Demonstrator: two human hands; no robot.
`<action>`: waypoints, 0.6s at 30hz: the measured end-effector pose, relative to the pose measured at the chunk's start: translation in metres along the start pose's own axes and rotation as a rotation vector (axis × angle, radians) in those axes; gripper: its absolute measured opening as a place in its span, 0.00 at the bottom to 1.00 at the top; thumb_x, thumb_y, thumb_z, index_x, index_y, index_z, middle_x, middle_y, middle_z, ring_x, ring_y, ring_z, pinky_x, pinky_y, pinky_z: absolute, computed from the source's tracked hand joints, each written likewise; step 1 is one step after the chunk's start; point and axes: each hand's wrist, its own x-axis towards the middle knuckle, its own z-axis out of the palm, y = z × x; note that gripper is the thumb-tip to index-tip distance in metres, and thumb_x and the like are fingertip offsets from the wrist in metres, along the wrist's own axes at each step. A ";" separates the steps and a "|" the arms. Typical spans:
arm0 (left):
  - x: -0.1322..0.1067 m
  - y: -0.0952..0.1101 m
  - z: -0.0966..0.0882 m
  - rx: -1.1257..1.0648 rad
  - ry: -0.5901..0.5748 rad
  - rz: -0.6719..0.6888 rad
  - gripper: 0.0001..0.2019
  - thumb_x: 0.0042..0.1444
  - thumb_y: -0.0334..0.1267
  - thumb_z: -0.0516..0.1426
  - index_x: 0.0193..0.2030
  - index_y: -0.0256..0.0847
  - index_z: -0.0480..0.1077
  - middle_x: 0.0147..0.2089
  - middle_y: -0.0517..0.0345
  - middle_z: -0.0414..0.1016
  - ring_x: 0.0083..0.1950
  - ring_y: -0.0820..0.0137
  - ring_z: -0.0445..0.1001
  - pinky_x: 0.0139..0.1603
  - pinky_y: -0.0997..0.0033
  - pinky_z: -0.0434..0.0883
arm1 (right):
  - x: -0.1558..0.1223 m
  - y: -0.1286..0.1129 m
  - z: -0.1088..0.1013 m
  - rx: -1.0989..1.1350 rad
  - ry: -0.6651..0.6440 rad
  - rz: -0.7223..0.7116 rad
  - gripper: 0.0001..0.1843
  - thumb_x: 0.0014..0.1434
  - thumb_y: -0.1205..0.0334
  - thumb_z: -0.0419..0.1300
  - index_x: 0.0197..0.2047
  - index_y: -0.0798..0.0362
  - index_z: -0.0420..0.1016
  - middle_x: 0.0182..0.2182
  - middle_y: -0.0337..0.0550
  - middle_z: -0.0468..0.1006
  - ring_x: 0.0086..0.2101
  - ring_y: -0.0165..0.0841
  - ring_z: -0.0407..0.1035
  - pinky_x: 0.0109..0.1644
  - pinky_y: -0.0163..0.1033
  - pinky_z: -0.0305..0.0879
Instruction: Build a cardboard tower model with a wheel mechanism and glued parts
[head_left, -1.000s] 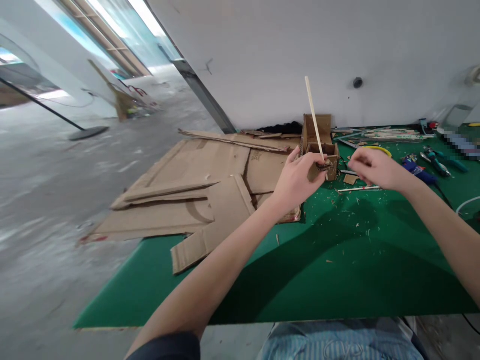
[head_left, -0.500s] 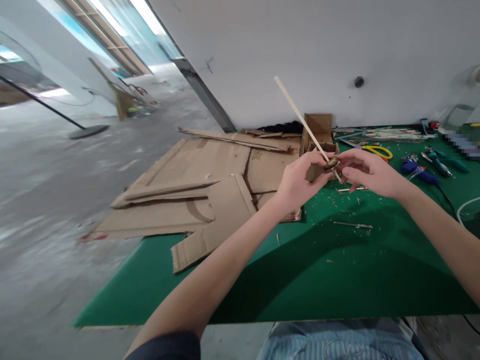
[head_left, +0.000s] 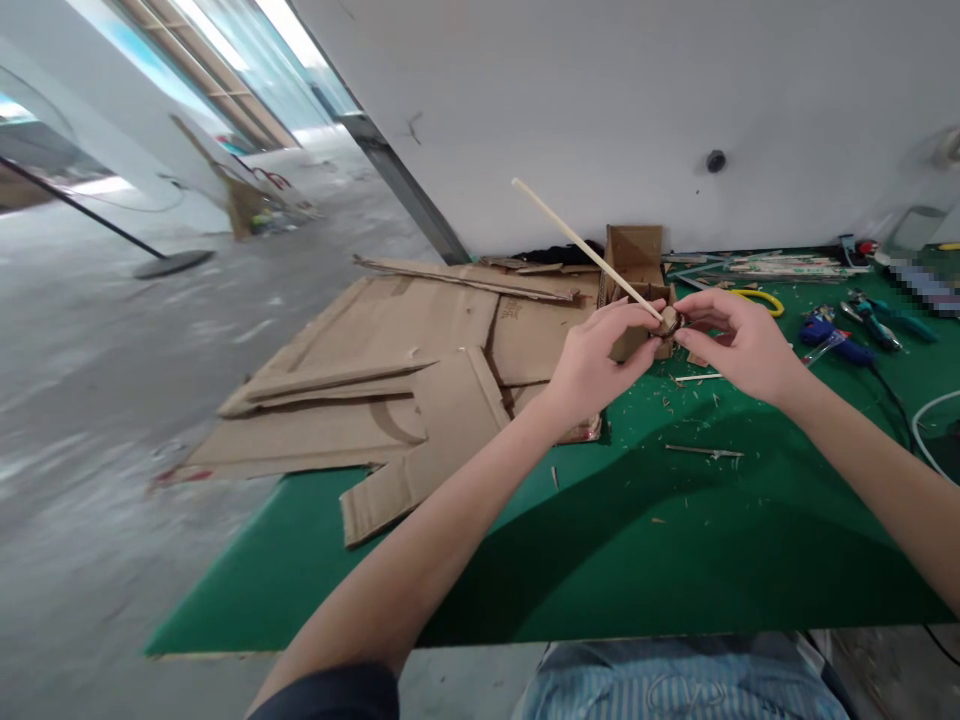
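Note:
Between my two hands, above the green table, is a small round cardboard piece (head_left: pixel 670 321) with a thin wooden stick (head_left: pixel 577 240) through or against it; the exact joint is hidden by fingers. The stick slants up to the left. My left hand (head_left: pixel 609 352) pinches the cardboard piece from the left, near the stick. On the other side my right hand (head_left: pixel 739 340) grips its right edge between thumb and fingers. Just behind the hands stands a small cardboard box (head_left: pixel 634 250), partly covered by them.
Cardboard sheets (head_left: pixel 420 320) cover the table's left part, some overhanging its edge. A blue glue gun (head_left: pixel 836 340), pliers (head_left: pixel 874 322) and yellow-handled scissors (head_left: pixel 765 298) lie to the right. Thin sticks (head_left: pixel 795 266) line the wall. Scraps and a thin strip (head_left: pixel 705 452) lie on the green table (head_left: pixel 600 590).
The stick has tipped further left and lower, and the round cardboard piece has turned to show its face. Both hands still hold it in nearly the same place.

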 end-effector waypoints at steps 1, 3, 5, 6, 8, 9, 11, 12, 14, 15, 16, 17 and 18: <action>0.000 0.000 0.000 0.000 -0.005 -0.010 0.05 0.61 0.31 0.57 0.43 0.42 0.71 0.51 0.53 0.82 0.56 0.66 0.79 0.58 0.61 0.75 | 0.000 0.000 0.001 0.016 0.003 0.009 0.13 0.57 0.57 0.66 0.44 0.52 0.76 0.41 0.46 0.80 0.39 0.36 0.76 0.43 0.45 0.76; 0.001 0.000 -0.001 -0.013 -0.017 -0.053 0.05 0.62 0.32 0.57 0.44 0.42 0.72 0.51 0.54 0.82 0.56 0.66 0.79 0.57 0.61 0.76 | 0.001 -0.001 0.002 0.063 -0.002 0.049 0.13 0.56 0.56 0.67 0.43 0.52 0.76 0.39 0.45 0.81 0.37 0.35 0.75 0.38 0.43 0.76; 0.002 0.001 -0.003 -0.043 -0.031 -0.100 0.07 0.62 0.33 0.56 0.44 0.42 0.74 0.51 0.53 0.82 0.55 0.66 0.80 0.56 0.63 0.76 | 0.001 0.000 0.002 0.127 -0.009 0.109 0.15 0.55 0.54 0.68 0.43 0.52 0.76 0.37 0.44 0.81 0.34 0.34 0.75 0.32 0.40 0.74; 0.003 0.001 -0.004 -0.061 -0.036 -0.106 0.07 0.62 0.33 0.55 0.45 0.42 0.74 0.51 0.53 0.82 0.54 0.67 0.80 0.56 0.64 0.76 | 0.001 0.000 0.002 0.165 -0.012 0.139 0.15 0.54 0.53 0.68 0.43 0.52 0.76 0.36 0.43 0.81 0.34 0.33 0.75 0.30 0.38 0.74; 0.005 0.002 -0.007 -0.096 -0.042 -0.086 0.09 0.62 0.33 0.55 0.46 0.41 0.75 0.50 0.53 0.82 0.53 0.68 0.80 0.56 0.65 0.76 | 0.002 0.001 0.001 0.252 -0.026 0.191 0.17 0.54 0.52 0.69 0.43 0.51 0.77 0.35 0.43 0.80 0.33 0.33 0.75 0.28 0.36 0.73; 0.006 0.003 -0.009 -0.116 -0.044 -0.070 0.10 0.62 0.33 0.56 0.47 0.41 0.75 0.50 0.53 0.82 0.52 0.68 0.80 0.56 0.65 0.76 | 0.002 0.002 0.000 0.295 -0.037 0.209 0.17 0.54 0.51 0.69 0.44 0.51 0.77 0.35 0.42 0.80 0.33 0.33 0.75 0.28 0.36 0.73; 0.008 0.004 -0.012 -0.165 -0.046 -0.066 0.10 0.62 0.33 0.56 0.48 0.42 0.76 0.51 0.53 0.82 0.53 0.68 0.80 0.56 0.64 0.76 | 0.001 0.002 -0.001 0.371 -0.069 0.235 0.18 0.54 0.50 0.70 0.44 0.50 0.78 0.35 0.42 0.81 0.34 0.33 0.76 0.28 0.35 0.73; 0.008 0.005 -0.013 -0.192 -0.047 -0.080 0.10 0.62 0.33 0.55 0.47 0.43 0.77 0.50 0.54 0.82 0.52 0.68 0.79 0.55 0.63 0.77 | 0.001 0.001 -0.001 0.401 -0.082 0.244 0.19 0.53 0.49 0.70 0.45 0.50 0.78 0.36 0.42 0.81 0.34 0.33 0.76 0.28 0.35 0.73; 0.010 0.007 -0.015 -0.237 -0.046 -0.117 0.10 0.63 0.34 0.55 0.46 0.45 0.77 0.50 0.54 0.82 0.52 0.67 0.80 0.54 0.62 0.77 | 0.000 0.000 -0.002 0.443 -0.100 0.260 0.20 0.52 0.48 0.71 0.45 0.50 0.78 0.36 0.42 0.81 0.34 0.33 0.77 0.28 0.35 0.73; 0.010 0.008 -0.015 -0.250 -0.043 -0.134 0.10 0.63 0.35 0.55 0.46 0.45 0.78 0.49 0.55 0.82 0.51 0.67 0.80 0.54 0.61 0.78 | 0.000 -0.001 -0.002 0.457 -0.106 0.266 0.21 0.52 0.48 0.71 0.45 0.50 0.78 0.36 0.42 0.81 0.35 0.33 0.77 0.28 0.35 0.73; 0.010 0.009 -0.015 -0.257 -0.037 -0.149 0.10 0.63 0.35 0.55 0.45 0.45 0.78 0.49 0.55 0.82 0.51 0.67 0.80 0.54 0.61 0.78 | 0.000 -0.002 -0.001 0.467 -0.110 0.270 0.21 0.52 0.47 0.71 0.45 0.50 0.79 0.35 0.42 0.81 0.35 0.33 0.77 0.29 0.35 0.74; 0.010 0.010 -0.015 -0.264 -0.025 -0.162 0.09 0.63 0.35 0.56 0.45 0.45 0.78 0.48 0.55 0.82 0.50 0.67 0.80 0.54 0.62 0.77 | -0.001 -0.003 -0.001 0.475 -0.109 0.272 0.21 0.52 0.47 0.71 0.45 0.50 0.79 0.35 0.42 0.81 0.36 0.34 0.77 0.29 0.35 0.74; 0.010 0.010 -0.015 -0.272 -0.011 -0.175 0.08 0.63 0.35 0.56 0.45 0.45 0.77 0.48 0.56 0.82 0.50 0.68 0.80 0.53 0.62 0.77 | -0.001 -0.003 -0.001 0.482 -0.106 0.271 0.21 0.52 0.47 0.71 0.45 0.50 0.78 0.35 0.42 0.81 0.36 0.34 0.77 0.29 0.35 0.74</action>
